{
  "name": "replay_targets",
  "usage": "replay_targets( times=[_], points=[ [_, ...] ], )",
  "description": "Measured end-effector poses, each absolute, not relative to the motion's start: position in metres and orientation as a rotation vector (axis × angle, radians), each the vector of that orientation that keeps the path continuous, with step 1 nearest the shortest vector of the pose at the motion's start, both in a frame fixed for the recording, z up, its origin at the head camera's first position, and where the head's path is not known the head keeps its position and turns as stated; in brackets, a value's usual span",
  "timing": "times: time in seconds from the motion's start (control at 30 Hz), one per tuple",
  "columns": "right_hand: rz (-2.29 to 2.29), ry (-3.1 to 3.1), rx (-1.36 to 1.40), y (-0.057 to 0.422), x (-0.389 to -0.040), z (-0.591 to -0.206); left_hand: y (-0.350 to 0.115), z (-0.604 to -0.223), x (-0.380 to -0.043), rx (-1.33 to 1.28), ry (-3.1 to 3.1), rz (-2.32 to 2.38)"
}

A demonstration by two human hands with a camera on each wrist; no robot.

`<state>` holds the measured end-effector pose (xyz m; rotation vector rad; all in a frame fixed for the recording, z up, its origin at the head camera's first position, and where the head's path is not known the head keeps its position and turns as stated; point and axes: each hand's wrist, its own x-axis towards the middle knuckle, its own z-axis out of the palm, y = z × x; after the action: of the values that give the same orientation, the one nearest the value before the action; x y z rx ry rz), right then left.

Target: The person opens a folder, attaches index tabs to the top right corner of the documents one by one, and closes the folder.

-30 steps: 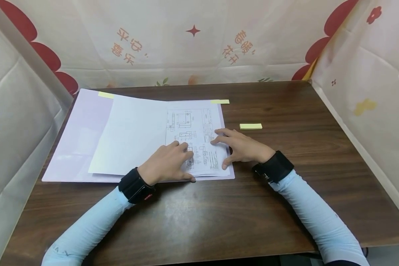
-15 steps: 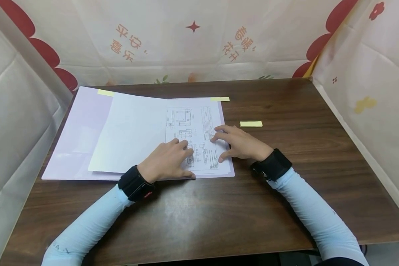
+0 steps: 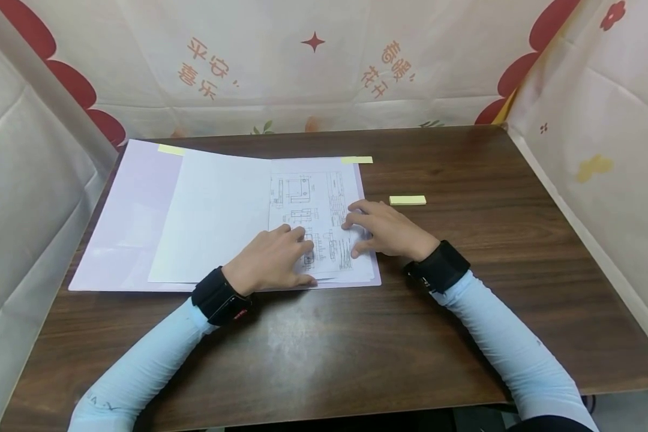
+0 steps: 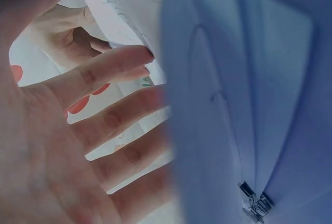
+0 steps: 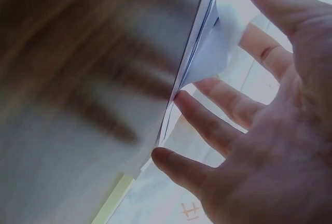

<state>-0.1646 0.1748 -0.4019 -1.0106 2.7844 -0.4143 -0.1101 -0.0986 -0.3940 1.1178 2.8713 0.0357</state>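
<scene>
A lilac folder point(image 3: 124, 240) lies open on the table with white sheets in it. The turned sheet point(image 3: 216, 210) shows its blank side on the left, and a printed technical drawing point(image 3: 302, 192) faces up on the right. My left hand point(image 3: 267, 258) rests over the lower left of the drawing, fingers extended, thumb at the folder's near edge. At the drawing's right edge is my right hand point(image 3: 391, 231), fingers spread and fingertips on the paper. A metal clip point(image 4: 254, 203) on the lilac folder shows in the left wrist view.
A yellow sticky-note pad point(image 3: 407, 200) lies on the brown wooden table point(image 3: 453, 168), right of the folder. Yellow sticky notes stick at the top of the turned sheet point(image 3: 171, 149) and of the drawing side point(image 3: 357, 159). Printed cloth point(image 3: 313, 78) hangs behind and at both sides.
My right thumb has moved inward and away from me over the drawing's edge. The turned sheet's near left corner has shifted slightly right. My left hand stays in place.
</scene>
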Motion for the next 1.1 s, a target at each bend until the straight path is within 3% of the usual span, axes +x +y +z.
replay_targets(
  times=[0.33, 0.63, 1.1],
  points=[
    [-0.344, 2.785, -0.953, 0.161, -0.170, -0.388, -0.103, -0.392, -0.111, 1.091, 2.855, 0.084],
    [-0.811, 2.781, -0.818, 0.197, -0.170, -0.350, -0.105, -0.392, -0.109, 1.069, 2.813, 0.322],
    [-0.365, 2.579, -1.063, 0.156, -0.163, -0.370, -0.121, -0.394, -0.110, 0.992, 2.824, 0.613]
  ],
)
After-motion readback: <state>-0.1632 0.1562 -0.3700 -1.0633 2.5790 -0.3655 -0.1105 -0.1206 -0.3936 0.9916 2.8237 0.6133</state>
